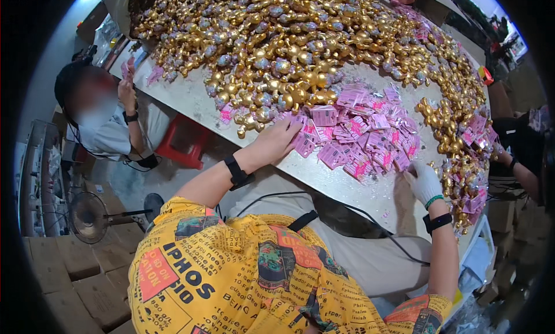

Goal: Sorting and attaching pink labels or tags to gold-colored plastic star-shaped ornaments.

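Note:
My left hand [276,142], bare with a black band at the wrist, reaches over the table's near edge to the left side of a heap of small pink packets [370,132]. Its fingers close on a pink packet [296,123] at the heap's edge. My right hand [425,185] wears a white knit glove with a green cuff. It rests by the heap's lower right side with fingers bent, and what they hold, if anything, is hidden. Shiny gold figurines with silvery, purplish parts [277,62] are piled behind the packets.
More gold figurines [445,123] run down the table's right side. A white tabletop [376,204] shows along the near edge. At left, a person [104,114] sits by a red stool [184,140]; another person's arm [523,181] reaches in at right. A fan [88,216] and cardboard boxes [75,282] stand lower left.

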A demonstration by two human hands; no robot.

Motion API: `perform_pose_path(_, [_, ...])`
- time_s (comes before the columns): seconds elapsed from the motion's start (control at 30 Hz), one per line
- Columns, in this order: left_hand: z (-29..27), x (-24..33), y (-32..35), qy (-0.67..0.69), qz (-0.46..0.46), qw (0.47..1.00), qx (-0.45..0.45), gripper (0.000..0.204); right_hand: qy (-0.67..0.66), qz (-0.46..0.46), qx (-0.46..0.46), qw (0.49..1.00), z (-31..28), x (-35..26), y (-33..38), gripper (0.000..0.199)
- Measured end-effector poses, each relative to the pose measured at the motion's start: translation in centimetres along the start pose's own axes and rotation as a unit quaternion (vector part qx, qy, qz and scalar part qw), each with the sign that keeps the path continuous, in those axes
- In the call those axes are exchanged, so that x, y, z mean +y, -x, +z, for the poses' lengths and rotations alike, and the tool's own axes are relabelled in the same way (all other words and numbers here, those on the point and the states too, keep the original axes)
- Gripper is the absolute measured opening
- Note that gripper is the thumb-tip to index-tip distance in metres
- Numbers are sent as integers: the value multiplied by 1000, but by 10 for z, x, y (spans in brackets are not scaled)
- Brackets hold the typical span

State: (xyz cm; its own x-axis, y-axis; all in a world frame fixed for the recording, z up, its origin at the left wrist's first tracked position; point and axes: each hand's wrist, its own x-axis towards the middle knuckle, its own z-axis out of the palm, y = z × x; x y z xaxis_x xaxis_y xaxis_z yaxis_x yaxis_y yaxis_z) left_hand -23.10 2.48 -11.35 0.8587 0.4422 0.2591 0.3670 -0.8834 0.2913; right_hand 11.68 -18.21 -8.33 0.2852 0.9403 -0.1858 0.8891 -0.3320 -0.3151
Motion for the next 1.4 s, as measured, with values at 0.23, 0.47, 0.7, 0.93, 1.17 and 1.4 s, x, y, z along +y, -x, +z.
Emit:
perform_pose_path(0.23, [-27, 26, -65, -26, 5, 999, -43, 26, -278, 75, -28, 957, -56, -43, -1, 23])
perform_pose_path(0.47, [30, 78, -196, 44, 176, 983, -27, 21, -469, 104, 162, 862, -82, -45, 9, 22])
perform_pose_path(0.7, [139, 144, -266, -51, 240, 969, 1, 17, -414, 150, 251, 862, -62, -1, 31, 21])
perform_pose_path(0.93, [140, 126, -289, -62, 113, 974, -184, 16, -323, 79, 326, 885, -84, -8, 39, 20])
perform_pose_path(1.17, [52, 116, -291, 347, -14, 925, -154, 24, -289, 71, 348, 889, -88, -19, 39, 22])
perform_pose_path(1.4, [-9, 123, -258, 535, -29, 831, -149, 26, -459, 82, 312, 828, -70, -44, 19, 26])
